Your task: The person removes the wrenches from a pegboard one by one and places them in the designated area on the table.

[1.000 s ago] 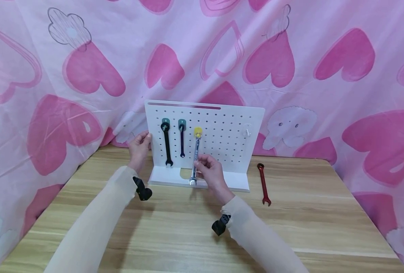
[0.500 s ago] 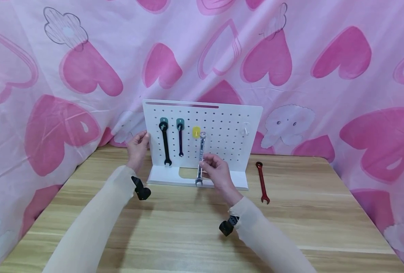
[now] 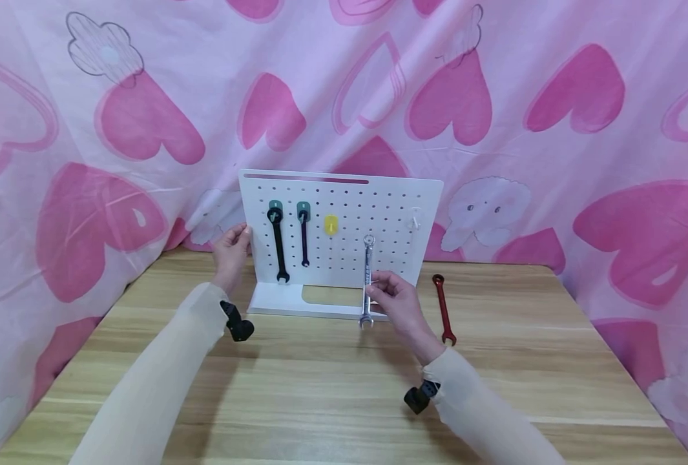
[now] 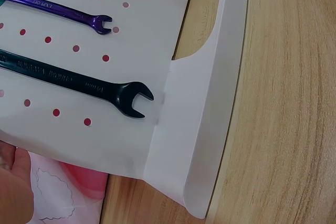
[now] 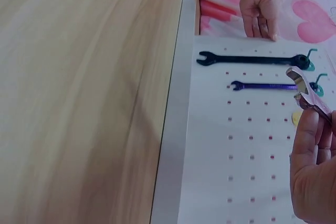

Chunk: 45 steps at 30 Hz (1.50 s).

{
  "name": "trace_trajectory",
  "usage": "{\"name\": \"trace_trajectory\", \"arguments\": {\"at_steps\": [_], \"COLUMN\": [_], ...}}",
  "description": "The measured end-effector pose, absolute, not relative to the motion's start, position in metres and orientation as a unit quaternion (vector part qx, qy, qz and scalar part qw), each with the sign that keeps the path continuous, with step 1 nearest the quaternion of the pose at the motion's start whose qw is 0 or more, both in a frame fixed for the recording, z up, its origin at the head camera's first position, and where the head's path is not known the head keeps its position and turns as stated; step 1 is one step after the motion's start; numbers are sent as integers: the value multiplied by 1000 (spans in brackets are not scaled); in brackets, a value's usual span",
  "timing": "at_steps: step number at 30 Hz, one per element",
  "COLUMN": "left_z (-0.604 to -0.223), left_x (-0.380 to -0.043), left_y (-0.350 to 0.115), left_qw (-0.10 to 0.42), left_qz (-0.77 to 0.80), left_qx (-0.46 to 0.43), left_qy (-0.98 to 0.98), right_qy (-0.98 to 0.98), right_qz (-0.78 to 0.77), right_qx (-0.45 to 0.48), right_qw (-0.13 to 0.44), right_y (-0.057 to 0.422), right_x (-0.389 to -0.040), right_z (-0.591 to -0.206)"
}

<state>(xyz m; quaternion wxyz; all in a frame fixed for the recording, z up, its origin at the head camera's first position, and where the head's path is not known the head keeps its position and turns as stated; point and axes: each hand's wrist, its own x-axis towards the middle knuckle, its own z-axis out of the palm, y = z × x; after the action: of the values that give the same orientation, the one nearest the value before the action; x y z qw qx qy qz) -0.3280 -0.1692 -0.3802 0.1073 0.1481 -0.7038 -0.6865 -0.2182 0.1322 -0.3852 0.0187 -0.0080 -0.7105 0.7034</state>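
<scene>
Bench (image 3: pixel 320 387) of pale wood carries everything, with a pink heart-printed curtain (image 3: pixel 495 97) hanging behind it. Upright at the back of the bench stands a white pegboard (image 3: pixel 390 200), its foot plate flat on the wood. The left hand (image 3: pixel 230 248) grips the board's left edge, fingers curled round it, apparently steadying it.

By the look of it, wrenches are coming off the board, and the job seems about halfway. 2 wrenches hang on their hooks: the black wrench (image 3: pixel 278 248) on the left teal hook and the purple wrench (image 3: pixel 303 242) just beside it. The yellow hook (image 3: pixel 331 223) is bare, and a small white hook (image 3: pixel 416 223) near the right edge carries nothing either.

The red wrench (image 3: pixel 443 309) already lies flat on the bench, just right of the board. The right hand (image 3: pixel 398 303) pinches the silver wrench (image 3: pixel 367 281) by its shaft between thumb and fingers, holding it upright in front of the board, clear of every hook, its open end just above the foot plate.
</scene>
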Motion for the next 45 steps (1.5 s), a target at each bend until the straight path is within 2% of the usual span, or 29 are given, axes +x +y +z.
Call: {"name": "trace_trajectory", "arguments": {"at_steps": [23, 30, 39, 45], "left_z": [-380, -379, -378, -378], "left_x": [-327, -326, -325, -326], "left_y": [-170, -170, -171, -170], "left_qw": [104, 102, 87, 91], "left_qz": [-687, -690, -691, -690], "left_qx": [147, 151, 153, 147], "left_qy": [-704, -701, -701, -703], "right_qy": [-740, -724, -739, -729], "right_qz": [668, 686, 669, 680], "right_qx": [-66, -48, -64, -54], "right_qw": [24, 50, 48, 49], "right_y": [220, 241, 259, 288], "right_x": [-202, -200, -199, -213], "right_z": [-400, -406, -404, -428]}}
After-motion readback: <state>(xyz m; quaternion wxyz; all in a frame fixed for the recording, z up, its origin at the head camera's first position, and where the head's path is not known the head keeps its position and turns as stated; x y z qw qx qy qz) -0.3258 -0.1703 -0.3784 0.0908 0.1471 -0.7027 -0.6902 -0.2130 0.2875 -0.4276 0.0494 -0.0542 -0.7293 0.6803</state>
